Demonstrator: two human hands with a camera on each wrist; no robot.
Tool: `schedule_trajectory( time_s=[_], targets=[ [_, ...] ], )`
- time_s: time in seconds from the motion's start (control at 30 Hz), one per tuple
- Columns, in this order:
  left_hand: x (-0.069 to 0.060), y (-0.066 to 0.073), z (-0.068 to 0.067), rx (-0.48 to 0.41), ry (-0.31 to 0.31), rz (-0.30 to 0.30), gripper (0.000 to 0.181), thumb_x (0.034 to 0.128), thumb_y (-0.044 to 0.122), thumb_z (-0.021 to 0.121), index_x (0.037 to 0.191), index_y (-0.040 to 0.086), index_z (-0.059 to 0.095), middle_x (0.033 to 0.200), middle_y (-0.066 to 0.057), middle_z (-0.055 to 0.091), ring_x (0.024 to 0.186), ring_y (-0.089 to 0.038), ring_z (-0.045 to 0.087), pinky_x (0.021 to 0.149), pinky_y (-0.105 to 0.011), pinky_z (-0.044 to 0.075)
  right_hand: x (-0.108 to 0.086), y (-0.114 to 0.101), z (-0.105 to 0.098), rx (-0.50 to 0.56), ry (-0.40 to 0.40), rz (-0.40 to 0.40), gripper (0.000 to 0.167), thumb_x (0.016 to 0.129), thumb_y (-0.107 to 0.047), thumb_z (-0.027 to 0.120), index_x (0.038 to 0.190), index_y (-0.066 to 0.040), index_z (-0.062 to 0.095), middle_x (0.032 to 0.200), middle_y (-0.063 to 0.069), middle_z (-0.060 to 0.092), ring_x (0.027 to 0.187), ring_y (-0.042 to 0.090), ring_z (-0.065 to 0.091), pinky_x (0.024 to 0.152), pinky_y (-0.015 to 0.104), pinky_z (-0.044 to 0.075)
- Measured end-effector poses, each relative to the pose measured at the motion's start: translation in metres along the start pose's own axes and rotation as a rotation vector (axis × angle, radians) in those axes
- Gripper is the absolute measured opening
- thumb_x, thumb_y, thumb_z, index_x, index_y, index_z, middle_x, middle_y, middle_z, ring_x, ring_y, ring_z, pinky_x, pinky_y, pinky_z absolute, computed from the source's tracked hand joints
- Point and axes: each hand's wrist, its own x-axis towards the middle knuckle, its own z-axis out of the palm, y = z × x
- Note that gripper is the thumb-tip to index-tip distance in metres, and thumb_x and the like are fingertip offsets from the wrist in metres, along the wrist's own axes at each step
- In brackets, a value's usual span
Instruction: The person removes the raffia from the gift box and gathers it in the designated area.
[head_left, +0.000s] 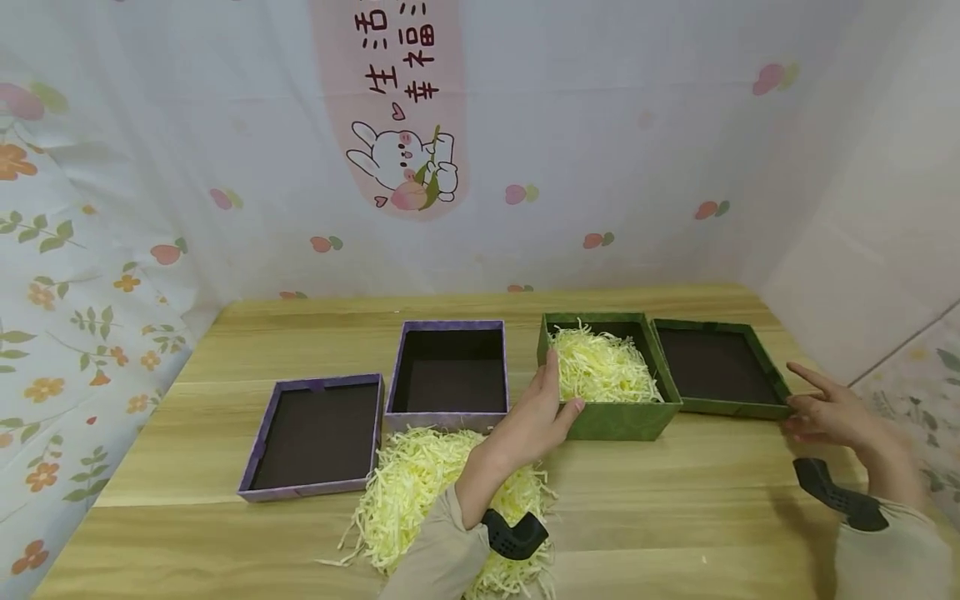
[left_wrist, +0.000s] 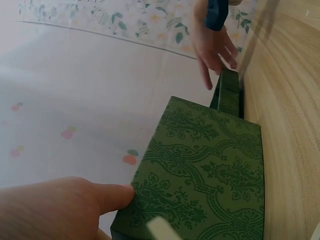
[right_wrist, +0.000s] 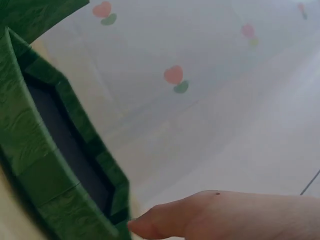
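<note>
A green box (head_left: 622, 422) stands right of centre, filled with pale yellow shredded paper (head_left: 600, 367). My left hand (head_left: 525, 421) is at its front left corner; the thumb touches the patterned green front wall (left_wrist: 200, 165) in the left wrist view. The other fingers run along the box's left side, partly hidden. Against the box's right side lies a shallow green lid (head_left: 720, 367), its dark inside facing up. My right hand (head_left: 836, 412) is at the lid's right front corner, fingers fairly straight. In the right wrist view a fingertip meets the edge of the lid (right_wrist: 55, 190).
Left of centre is a purple-edged box (head_left: 450, 419) with a dark inside. Its shallow purple lid (head_left: 311, 489) lies to the left, inside up. Loose shredded paper (head_left: 408, 492) is heaped in front, under my left forearm. A printed cloth (head_left: 562, 150) hangs behind the wooden table (head_left: 660, 517).
</note>
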Motion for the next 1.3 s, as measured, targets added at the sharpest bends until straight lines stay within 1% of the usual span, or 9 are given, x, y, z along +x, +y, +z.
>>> schedule_trajectory(
  time_s=[0.1, 0.27, 0.3, 0.4, 0.57, 0.67, 0.8, 0.87, 1.3],
  targets=[
    [0.0, 0.0, 0.001, -0.002, 0.004, -0.006, 0.073, 0.1007, 0.032, 0.04, 0.147, 0.003, -0.008, 0.152, -0.02, 0.002, 0.136, -0.027, 0.02, 0.104, -0.037, 0.031, -0.002, -0.004, -0.005, -0.122, 0.139, -0.014, 0.062, 0.101, -0.022, 0.034, 0.147, -0.001, -0.002, 0.115, 0.038, 0.048, 0.079, 0.022, 0.065, 0.064, 0.043, 0.052],
    [0.001, -0.001, 0.003, -0.008, -0.002, -0.024, 0.073, 0.1006, 0.033, 0.04, 0.148, 0.004, -0.008, 0.152, -0.019, 0.001, 0.137, -0.026, 0.017, 0.106, -0.037, 0.029, -0.013, -0.041, 0.001, -0.314, 0.369, -0.027, 0.062, 0.101, -0.032, 0.034, 0.147, 0.002, 0.012, 0.122, 0.035, 0.046, 0.089, 0.046, 0.059, 0.064, 0.052, 0.046],
    [0.001, -0.001, 0.004, -0.009, -0.003, -0.025, 0.073, 0.1005, 0.033, 0.04, 0.148, 0.004, -0.008, 0.152, -0.019, 0.001, 0.137, -0.026, 0.019, 0.105, -0.037, 0.03, -0.016, -0.053, 0.004, -0.334, 0.371, -0.058, 0.061, 0.101, -0.031, 0.034, 0.146, 0.006, 0.014, 0.124, 0.042, 0.037, 0.093, 0.054, 0.053, 0.065, 0.056, 0.044],
    [0.0, 0.0, 0.003, -0.013, 0.001, -0.02, 0.073, 0.1005, 0.033, 0.04, 0.148, 0.004, -0.008, 0.152, -0.018, 0.001, 0.137, -0.025, 0.018, 0.105, -0.037, 0.029, -0.02, -0.086, 0.015, -0.353, 0.369, -0.148, 0.056, 0.101, -0.031, 0.036, 0.145, 0.002, 0.024, 0.126, 0.035, 0.043, 0.098, 0.052, 0.05, 0.068, 0.057, 0.042],
    [-0.001, 0.0, 0.004, -0.014, -0.003, -0.006, 0.074, 0.1003, 0.032, 0.041, 0.147, 0.003, -0.008, 0.152, -0.018, 0.001, 0.138, -0.024, 0.015, 0.107, -0.037, 0.027, -0.007, -0.141, 0.041, -0.269, 0.243, -0.374, 0.041, 0.099, -0.025, 0.046, 0.137, -0.008, 0.046, 0.12, 0.012, 0.057, 0.1, 0.011, 0.056, 0.081, 0.024, 0.043],
    [-0.001, 0.0, 0.003, -0.011, 0.003, 0.01, 0.073, 0.1001, 0.032, 0.041, 0.147, 0.002, -0.006, 0.152, -0.018, 0.002, 0.138, -0.023, 0.014, 0.107, -0.037, 0.025, 0.011, -0.172, 0.062, -0.262, 0.054, -0.453, 0.04, 0.098, -0.024, 0.049, 0.133, -0.004, 0.05, 0.124, 0.014, 0.056, 0.108, 0.014, 0.055, 0.087, 0.027, 0.044],
    [0.0, 0.0, 0.001, -0.013, 0.003, 0.012, 0.074, 0.0998, 0.031, 0.042, 0.147, 0.001, -0.006, 0.152, -0.017, 0.003, 0.138, -0.023, 0.012, 0.108, -0.038, 0.023, 0.041, -0.197, 0.087, -0.325, -0.206, -0.406, 0.052, 0.098, -0.031, 0.049, 0.136, 0.004, 0.042, 0.131, 0.024, 0.047, 0.119, 0.039, 0.045, 0.089, 0.054, 0.041],
    [0.0, 0.0, 0.001, -0.009, 0.002, 0.008, 0.074, 0.0996, 0.032, 0.043, 0.147, 0.001, -0.005, 0.152, -0.017, 0.003, 0.138, -0.023, 0.013, 0.108, -0.039, 0.024, 0.053, -0.2, 0.096, -0.368, -0.277, -0.364, 0.058, 0.097, -0.037, 0.049, 0.137, 0.004, 0.04, 0.133, 0.026, 0.045, 0.119, 0.042, 0.044, 0.089, 0.054, 0.041],
    [-0.001, 0.001, 0.0, 0.017, 0.014, 0.022, 0.074, 0.0994, 0.032, 0.043, 0.147, 0.0, -0.003, 0.152, -0.016, 0.004, 0.138, -0.024, 0.015, 0.107, -0.039, 0.027, 0.086, -0.2, 0.128, -0.533, -0.389, -0.243, 0.088, 0.084, -0.056, 0.06, 0.146, -0.002, 0.027, 0.145, 0.026, 0.028, 0.125, 0.045, 0.036, 0.095, 0.059, 0.033]
  ],
)
